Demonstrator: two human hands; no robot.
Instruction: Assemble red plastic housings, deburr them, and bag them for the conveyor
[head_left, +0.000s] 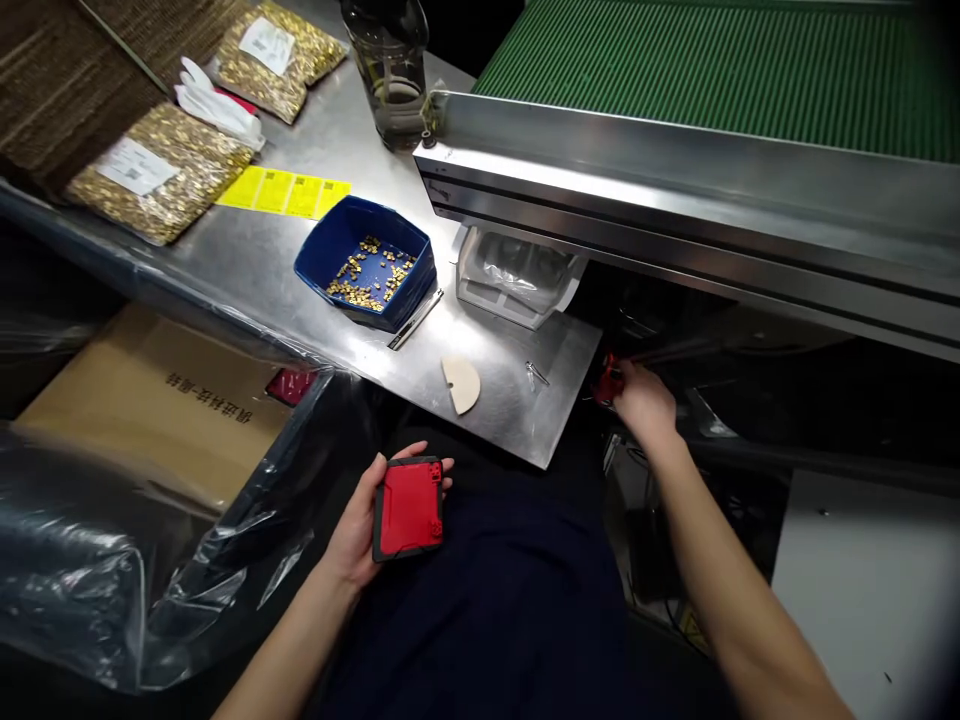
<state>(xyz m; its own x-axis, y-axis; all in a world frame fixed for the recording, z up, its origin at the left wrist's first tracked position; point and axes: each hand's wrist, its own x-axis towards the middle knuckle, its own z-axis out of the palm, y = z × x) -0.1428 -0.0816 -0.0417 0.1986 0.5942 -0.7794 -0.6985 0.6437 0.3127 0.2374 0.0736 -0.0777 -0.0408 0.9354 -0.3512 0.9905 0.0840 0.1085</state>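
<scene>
My left hand (pixel 364 520) is closed around a flat, rectangular red and black case (pixel 411 508), holding it above my lap. The red face points up, and two small cut-out red fittings show along its right side. Beyond the right end of the metal table, my right hand (pixel 643 400) has its fingers bent against a small red piece (pixel 607 380). That piece lies in deep shadow and is partly covered by the fingers, so its kind is unclear. A cream half-round disc (pixel 460 385) and a small metal clip-like part (pixel 535 375) rest on the table nearby.
A blue bin (pixel 361 258) of small brass parts stands on the metal table (pixel 517 420), with a pen-like tool (pixel 416 320) beside it. A grey bin (pixel 517 275) sits under the green conveyor's metal rail (pixel 675 215). Plastic-lined cardboard (pixel 157 400) is at left.
</scene>
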